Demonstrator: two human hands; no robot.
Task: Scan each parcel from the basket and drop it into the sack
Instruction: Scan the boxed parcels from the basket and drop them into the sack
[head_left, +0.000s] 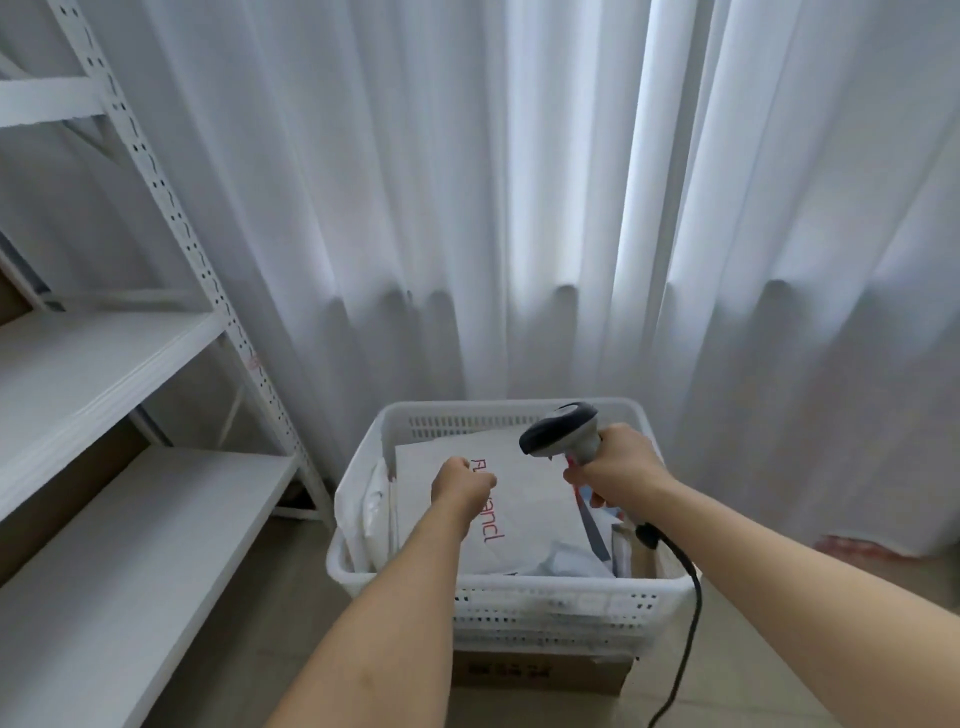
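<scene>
A white slotted plastic basket (550, 605) stands on the floor in front of me, filled with several parcels. On top lies a large white mailer bag with red lettering (530, 509). My left hand (462, 486) is over this bag with its fingers curled down onto it; whether it grips the bag I cannot tell. My right hand (618, 465) holds a grey and black handheld barcode scanner (563, 428) by its handle above the basket's right side, head pointing left. Its black cable (685, 623) hangs down to the floor. No sack is in view.
The basket rests on a brown cardboard box (540, 673). White metal shelving (104, 395) runs along the left. A white curtain (519, 208) hangs behind the basket. More white bags (369, 509) stand upright at the basket's left wall.
</scene>
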